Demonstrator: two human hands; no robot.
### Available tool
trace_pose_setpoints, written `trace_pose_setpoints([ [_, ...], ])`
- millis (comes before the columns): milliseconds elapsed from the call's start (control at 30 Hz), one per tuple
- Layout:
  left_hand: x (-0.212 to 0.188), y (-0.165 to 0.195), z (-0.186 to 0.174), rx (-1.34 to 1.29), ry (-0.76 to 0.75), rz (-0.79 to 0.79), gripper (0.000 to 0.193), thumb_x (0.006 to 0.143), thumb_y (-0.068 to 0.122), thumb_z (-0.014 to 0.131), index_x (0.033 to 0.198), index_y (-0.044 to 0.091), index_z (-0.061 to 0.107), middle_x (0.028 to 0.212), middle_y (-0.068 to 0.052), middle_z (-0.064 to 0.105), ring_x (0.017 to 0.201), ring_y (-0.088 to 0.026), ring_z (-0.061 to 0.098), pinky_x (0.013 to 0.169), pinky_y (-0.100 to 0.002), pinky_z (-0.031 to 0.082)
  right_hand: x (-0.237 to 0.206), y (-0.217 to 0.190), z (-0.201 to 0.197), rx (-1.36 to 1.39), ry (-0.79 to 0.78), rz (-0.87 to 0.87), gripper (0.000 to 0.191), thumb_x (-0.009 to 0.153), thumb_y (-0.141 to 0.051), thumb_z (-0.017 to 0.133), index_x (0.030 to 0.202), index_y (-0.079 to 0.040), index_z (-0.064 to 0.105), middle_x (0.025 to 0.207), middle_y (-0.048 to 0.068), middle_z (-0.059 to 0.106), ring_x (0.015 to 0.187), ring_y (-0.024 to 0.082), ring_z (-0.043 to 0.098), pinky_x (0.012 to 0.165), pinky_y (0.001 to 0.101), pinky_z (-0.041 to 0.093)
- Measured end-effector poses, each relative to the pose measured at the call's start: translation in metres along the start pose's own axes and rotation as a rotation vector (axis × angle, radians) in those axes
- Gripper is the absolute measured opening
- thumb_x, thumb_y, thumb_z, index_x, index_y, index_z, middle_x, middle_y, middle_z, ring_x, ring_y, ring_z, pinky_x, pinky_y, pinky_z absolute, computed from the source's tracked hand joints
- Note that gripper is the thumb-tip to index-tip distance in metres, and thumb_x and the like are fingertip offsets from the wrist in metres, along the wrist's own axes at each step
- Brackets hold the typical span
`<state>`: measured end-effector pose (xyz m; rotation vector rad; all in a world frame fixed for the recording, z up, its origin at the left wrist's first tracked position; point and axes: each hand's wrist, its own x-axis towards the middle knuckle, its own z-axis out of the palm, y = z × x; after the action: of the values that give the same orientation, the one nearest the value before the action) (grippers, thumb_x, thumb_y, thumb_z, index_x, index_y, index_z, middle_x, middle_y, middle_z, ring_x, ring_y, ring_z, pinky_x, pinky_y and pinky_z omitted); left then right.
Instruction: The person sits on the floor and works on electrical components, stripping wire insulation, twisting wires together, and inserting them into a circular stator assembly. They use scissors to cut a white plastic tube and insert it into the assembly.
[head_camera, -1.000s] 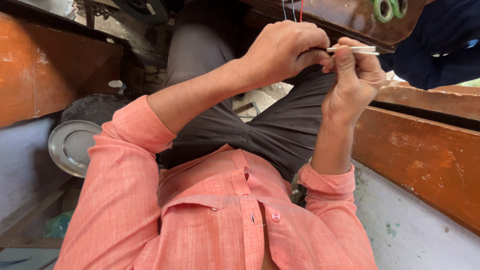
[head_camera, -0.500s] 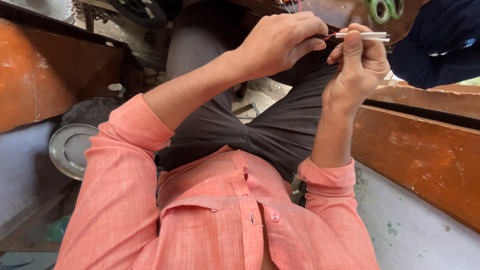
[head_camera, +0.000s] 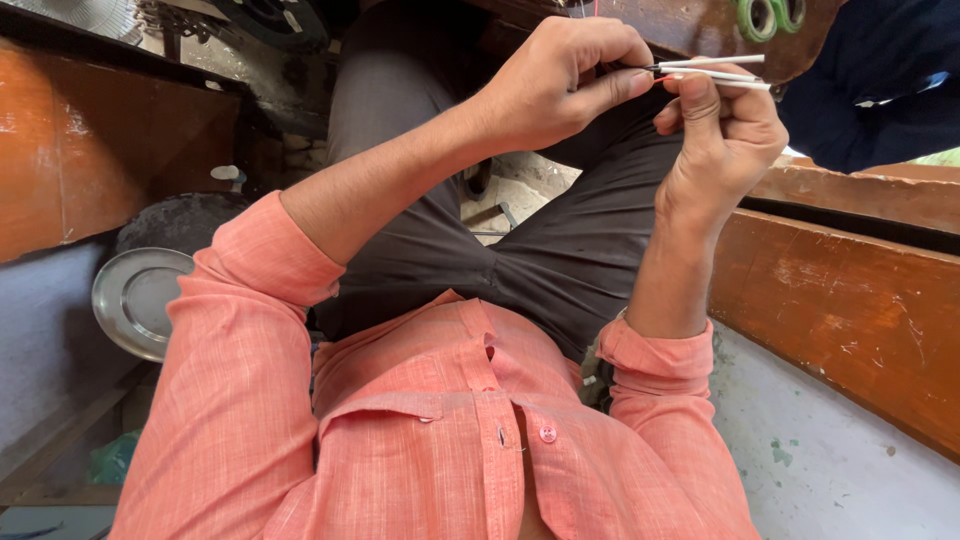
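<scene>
Head view looks down on a seated person in an orange shirt (head_camera: 420, 440) and dark trousers (head_camera: 560, 250); both hands meet above the lap, just below a brown wooden bench edge (head_camera: 700, 25); open room lies over the trousers beneath them, while a wooden plank (head_camera: 850, 300) runs close beside the right forearm; left hand (head_camera: 560, 80) is curled, thumb and forefinger pinched on thin white wires (head_camera: 715, 68); right hand (head_camera: 725, 135) is raised on a bent wrist, fingers closed around the same wires, which stick out past it toward a dark blue cloth (head_camera: 880, 90); a steel plate (head_camera: 135, 300) lies well left of the left elbow.
</scene>
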<state>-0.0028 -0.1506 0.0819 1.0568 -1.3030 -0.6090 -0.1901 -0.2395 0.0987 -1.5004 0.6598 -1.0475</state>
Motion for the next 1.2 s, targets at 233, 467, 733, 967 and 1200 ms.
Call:
trace_pose_setpoints([
  [233,-0.003,-0.001,0.005,0.085,0.056,0.040,0.008,0.100,0.005,0.077,0.100,0.000,0.070,0.083,-0.009,0.066,0.071,-0.017,0.063,0.065,-0.032,0.049,-0.003,0.001,-0.003,-0.013,-0.025,0.076,0.023,0.102,-0.015,0.084,0.103,0.005,0.072,0.090,0.015,0.075,0.068,0.016,0.064,0.060,0.0236,0.050],
  [467,-0.004,-0.006,0.006,0.083,0.092,0.048,0.011,0.097,0.007,0.079,0.099,0.000,0.070,0.084,-0.011,0.068,0.072,-0.024,0.069,0.065,-0.034,0.052,0.000,0.000,0.001,0.013,-0.137,0.211,0.026,0.104,-0.016,0.084,0.106,0.007,0.073,0.084,0.013,0.073,0.066,0.015,0.063,0.060,0.0233,0.050],
  [733,-0.004,-0.005,0.006,0.235,0.073,0.032,0.012,0.096,0.015,0.079,0.097,0.005,0.073,0.082,-0.010,0.068,0.072,-0.029,0.067,0.063,-0.040,0.050,0.005,0.001,-0.006,0.220,-0.157,0.193,0.025,0.101,-0.007,0.083,0.120,0.006,0.073,0.093,0.014,0.073,0.074,0.017,0.069,0.068,0.0276,0.057],
  [967,-0.007,-0.010,0.004,0.324,0.048,0.066,0.013,0.097,0.017,0.077,0.097,0.006,0.072,0.086,-0.009,0.068,0.078,-0.031,0.068,0.065,-0.042,0.051,0.008,0.010,-0.008,0.334,-0.104,0.249,0.022,0.099,-0.006,0.082,0.115,0.006,0.072,0.099,0.016,0.075,0.077,0.019,0.072,0.071,0.0323,0.062],
  [1200,-0.002,-0.012,0.002,0.283,0.043,0.063,0.012,0.099,0.017,0.075,0.097,0.006,0.071,0.088,-0.008,0.068,0.080,-0.030,0.068,0.066,-0.041,0.052,0.011,0.013,-0.001,0.360,-0.137,0.274,0.023,0.101,-0.005,0.080,0.118,0.007,0.071,0.098,0.016,0.073,0.080,0.020,0.073,0.075,0.0325,0.063],
])
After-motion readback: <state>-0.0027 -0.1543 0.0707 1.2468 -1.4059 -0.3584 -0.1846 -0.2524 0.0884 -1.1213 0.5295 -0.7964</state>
